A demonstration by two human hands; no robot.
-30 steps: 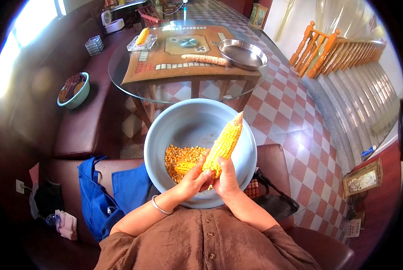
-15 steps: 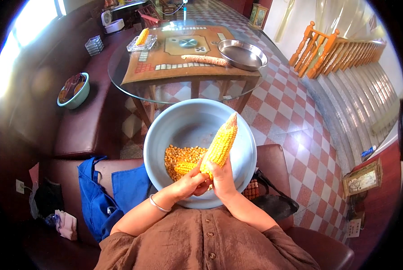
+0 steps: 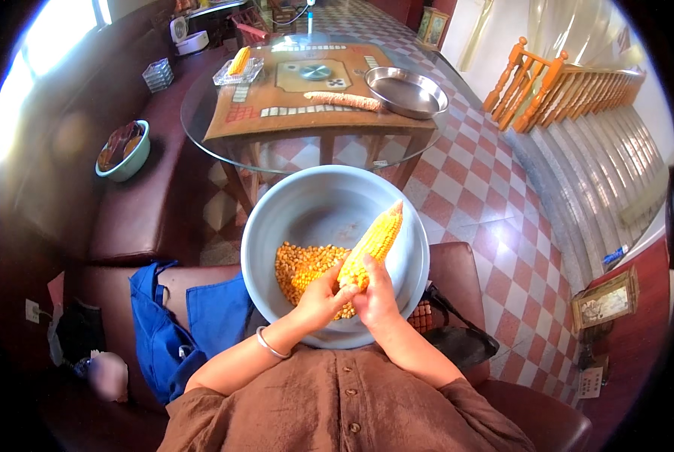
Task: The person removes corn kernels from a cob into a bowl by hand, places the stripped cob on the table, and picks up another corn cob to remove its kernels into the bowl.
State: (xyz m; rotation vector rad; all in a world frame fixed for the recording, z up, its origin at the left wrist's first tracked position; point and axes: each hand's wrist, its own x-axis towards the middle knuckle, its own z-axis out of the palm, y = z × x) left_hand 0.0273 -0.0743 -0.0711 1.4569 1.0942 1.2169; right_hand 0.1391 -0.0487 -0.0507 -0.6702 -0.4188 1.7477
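Observation:
A yellow ear of corn [image 3: 377,235] slants up and right over a pale blue basin [image 3: 265,200], its tip pointing away from me. My right hand [image 3: 377,300] is closed round its lower end. Beside it, my left hand [image 3: 320,300] is closed at the butt of the same ear, thumb pressed against it; a silver bangle circles that wrist. Loose corn kernels [image 3: 316,256] lie in the left part of the basin. Among them is another ear of corn [image 3: 304,280], mostly hidden by my left hand.
Ahead stands a glass-topped table [image 3: 224,147] bearing a bare cob [image 3: 343,100], a round metal pan [image 3: 405,94] and a glass dish [image 3: 248,73] with an ear of corn. Blue cloth [image 3: 220,313] and a black bag [image 3: 461,343] flank the basin on the brown seat.
The ear's tip has dipped lower and shifted slightly right. My hands have shifted their grip at its lower end, and the left hand covers more of the ear in the basin.

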